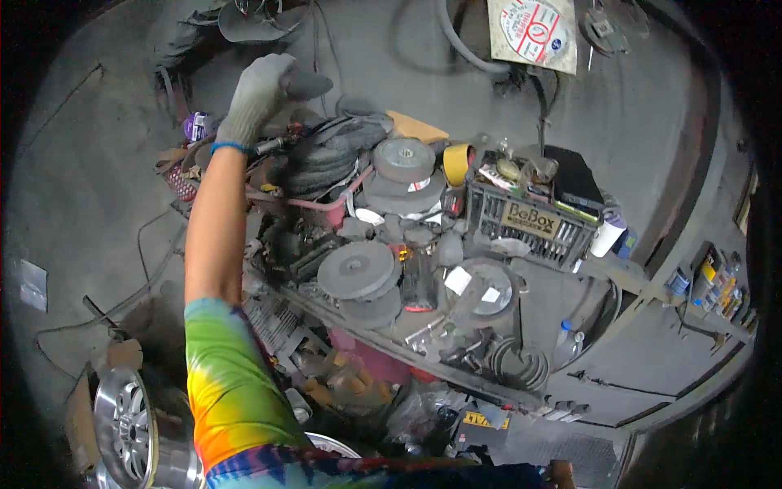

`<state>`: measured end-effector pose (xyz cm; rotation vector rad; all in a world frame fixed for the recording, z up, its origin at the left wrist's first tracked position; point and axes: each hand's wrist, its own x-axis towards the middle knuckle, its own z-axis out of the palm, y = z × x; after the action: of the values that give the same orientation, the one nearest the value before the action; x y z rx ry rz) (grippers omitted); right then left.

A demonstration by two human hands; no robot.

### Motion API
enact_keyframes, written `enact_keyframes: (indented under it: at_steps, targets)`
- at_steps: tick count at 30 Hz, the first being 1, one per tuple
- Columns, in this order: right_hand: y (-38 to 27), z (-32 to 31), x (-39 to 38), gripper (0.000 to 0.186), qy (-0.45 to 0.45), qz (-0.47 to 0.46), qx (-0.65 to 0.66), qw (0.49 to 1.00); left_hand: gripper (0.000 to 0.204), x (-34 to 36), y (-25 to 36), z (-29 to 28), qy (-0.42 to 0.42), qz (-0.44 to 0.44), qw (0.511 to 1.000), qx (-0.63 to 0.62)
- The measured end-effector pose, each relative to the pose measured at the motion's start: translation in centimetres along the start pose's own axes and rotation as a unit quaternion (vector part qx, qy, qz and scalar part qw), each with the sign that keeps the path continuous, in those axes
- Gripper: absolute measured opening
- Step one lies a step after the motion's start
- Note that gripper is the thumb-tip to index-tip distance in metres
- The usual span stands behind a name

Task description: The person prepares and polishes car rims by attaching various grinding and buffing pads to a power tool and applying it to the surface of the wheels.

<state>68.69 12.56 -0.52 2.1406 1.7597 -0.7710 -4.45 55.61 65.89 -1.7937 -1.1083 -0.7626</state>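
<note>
"So, the hand?"

"Left hand (269, 90), gloved, dark fingertips. Left of the black crate (529, 244) and beyond it. Fingers look bunched; cannot tell whether they pinch anything."

"Nearest things?"

"Dark bundle (350, 140), left of the crate, near the wrist. Purple can (195, 126), farther left of the crate, just beside the wrist."

"Farther out?"

"Stacked grey discs (403, 159), yellow roll (456, 165): both near the crate, left side. Silver wheel (126, 428): well apart, lower left of the crate."
</note>
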Motion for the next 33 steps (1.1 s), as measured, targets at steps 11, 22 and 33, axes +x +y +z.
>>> enact_keyframes:
  at_steps: [11,22,33]
  targets:
    - [5.7,4.2,9.5,0.029,0.093,-0.172,-0.172,0.965,0.028,-15.4,21.3,-13.4,0.21,0.168,0.96,0.074]
    - [0.1,-0.2,15.0,0.021,-0.02,-0.348,0.138,0.927,0.028,-31.8,33.1,-22.3,0.231,-0.436,0.721,-0.486]
    - [3.1,13.3,-10.9,0.048,0.026,0.088,0.254,0.963,0.03,-53.0,52.3,-20.4,-0.166,-0.686,0.149,-0.692]
